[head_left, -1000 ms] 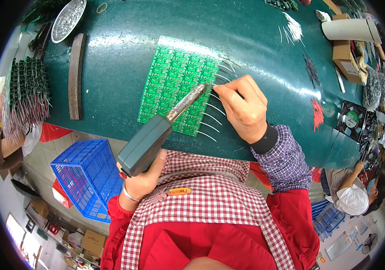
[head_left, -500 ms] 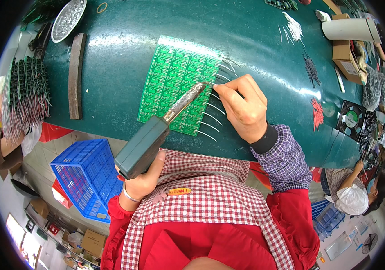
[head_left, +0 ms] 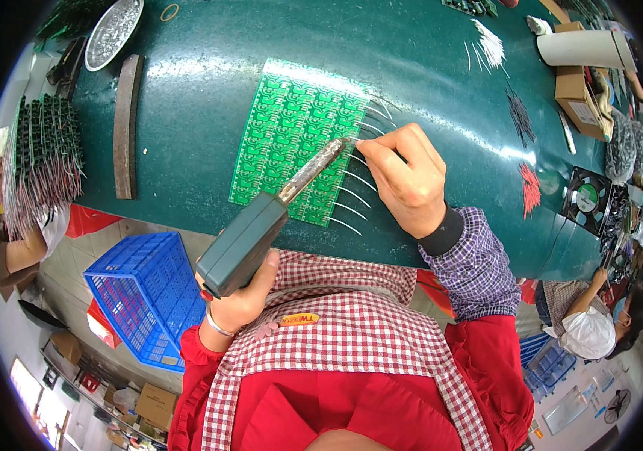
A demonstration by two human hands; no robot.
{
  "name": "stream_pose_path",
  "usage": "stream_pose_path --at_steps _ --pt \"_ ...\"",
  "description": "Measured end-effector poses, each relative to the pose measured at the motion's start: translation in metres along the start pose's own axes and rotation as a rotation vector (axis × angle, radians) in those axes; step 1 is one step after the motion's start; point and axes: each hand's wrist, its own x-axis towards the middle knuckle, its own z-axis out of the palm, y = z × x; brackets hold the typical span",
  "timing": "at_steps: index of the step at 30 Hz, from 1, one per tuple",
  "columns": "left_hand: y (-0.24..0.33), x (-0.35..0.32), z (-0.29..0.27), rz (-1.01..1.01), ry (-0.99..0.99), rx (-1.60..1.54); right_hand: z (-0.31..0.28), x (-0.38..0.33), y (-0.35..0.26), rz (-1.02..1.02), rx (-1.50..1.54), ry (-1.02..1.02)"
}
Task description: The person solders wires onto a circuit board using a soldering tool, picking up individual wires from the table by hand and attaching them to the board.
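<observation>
Head view: left hand [head_left: 245, 302], wrapped round the soldering gun [head_left: 246, 242], nudges it forward again to the circuit board [head_left: 287, 135] on the table [head_left: 193, 135]; right hand [head_left: 411, 180] pinched closed, contents unclear, soldering seemingly continuing

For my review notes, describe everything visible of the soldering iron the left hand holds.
The soldering iron has a boxy, dark green, plastic-looking body and a worn, blotchy metal barrel ending in a slim tip. It slants up and rightward, its body gripped in the left hand. The barrel passes over the green circuit board; the tip is close to the right hand, contact unclear.
</observation>
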Motion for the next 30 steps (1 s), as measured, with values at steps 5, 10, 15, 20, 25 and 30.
stream_pose_path --at_steps 5,10,15,20,25,30 --pt "0.005 -0.004 0.002 -0.094 0.069 -0.04 0.001 -0.001 0.0 0.002 -0.008 0.002" --pt "0.012 -0.001 0.001 -0.169 0.084 -0.039 0.001 -0.001 0.001 0.001 -0.007 0.01" --pt "0.012 0.0 0.002 -0.147 0.088 -0.001 0.001 0.0 0.0 -0.001 -0.017 0.011" --pt "0.012 -0.002 0.003 -0.138 0.113 -0.019 0.001 -0.001 0.0 -0.001 -0.025 0.004" --pt "0.012 -0.004 0.002 -0.157 0.123 -0.024 0.001 -0.002 0.001 -0.007 -0.025 0.01" --pt "0.012 -0.009 0.002 -0.184 0.136 -0.051 -0.001 -0.001 -0.001 -0.042 -0.074 0.035"
